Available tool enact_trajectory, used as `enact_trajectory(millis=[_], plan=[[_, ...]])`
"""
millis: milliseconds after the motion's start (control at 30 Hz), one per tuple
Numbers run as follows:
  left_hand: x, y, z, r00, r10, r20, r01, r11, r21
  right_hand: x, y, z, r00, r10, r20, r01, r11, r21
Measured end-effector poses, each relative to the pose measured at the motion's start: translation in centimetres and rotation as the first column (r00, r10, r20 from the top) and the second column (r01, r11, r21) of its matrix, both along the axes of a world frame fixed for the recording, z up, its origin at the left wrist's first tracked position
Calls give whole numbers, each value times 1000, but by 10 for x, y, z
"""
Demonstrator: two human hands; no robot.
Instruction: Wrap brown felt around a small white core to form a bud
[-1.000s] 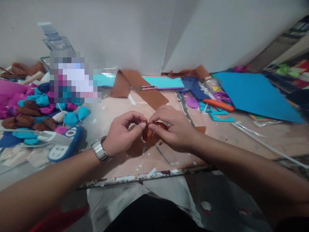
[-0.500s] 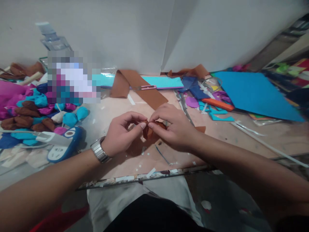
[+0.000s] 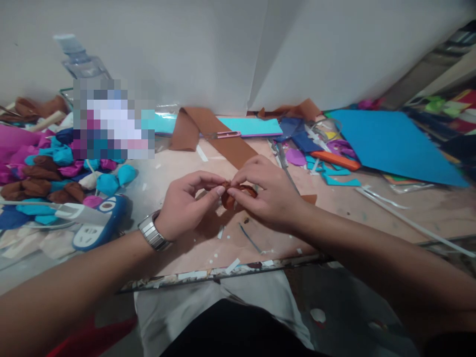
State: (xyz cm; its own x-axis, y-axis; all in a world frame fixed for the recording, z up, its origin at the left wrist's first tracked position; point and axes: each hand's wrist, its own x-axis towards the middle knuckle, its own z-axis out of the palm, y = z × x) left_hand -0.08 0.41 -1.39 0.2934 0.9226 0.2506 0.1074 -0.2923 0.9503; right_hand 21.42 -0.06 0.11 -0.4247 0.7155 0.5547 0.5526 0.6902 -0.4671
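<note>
The left hand (image 3: 188,201) and right hand (image 3: 269,196) meet fingertip to fingertip, and between them is a small crumpled brown piece (image 3: 228,201). Each of the 2 grips is a closed pinch of thumb and forefinger on that piece, the left at its left end, the right just beside it, with the rest of the piece bulging below and behind the right thumb. Whether it touches the tabletop (image 3: 275,243) under the grip is hard to tell. On the left wrist sits a metal-banded watch (image 3: 154,231). Just beyond the grip lies a folded brown strip (image 3: 238,151), a pink cutter (image 3: 228,134) resting across it and a turquoise sheet (image 3: 260,126) beneath. Right of the grip and farther off are an orange tool (image 3: 336,160) and a large blue sheet (image 3: 394,144); nearer on that side lies a thin white stick (image 3: 416,221). Well to the left are a blue-and-white power strip (image 3: 97,229) and, past it, a heap of coloured bundles (image 3: 40,173).
</note>
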Motion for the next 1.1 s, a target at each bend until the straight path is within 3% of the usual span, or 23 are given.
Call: enact_trajectory(millis=[433,667,1100], plan=[[1,1,-3,998,-43,43,43,999,13,0,-1,2,999,-31,-32,30,999,-20],[2,0,-1,995,-60,74,61,998,-10,0,-3,3,999,33,-44,-34,999,-18],[1,-2,-8,986,-164,-6,164,984,65,-1,-1,0,998,27,-51,-28,999,-32]])
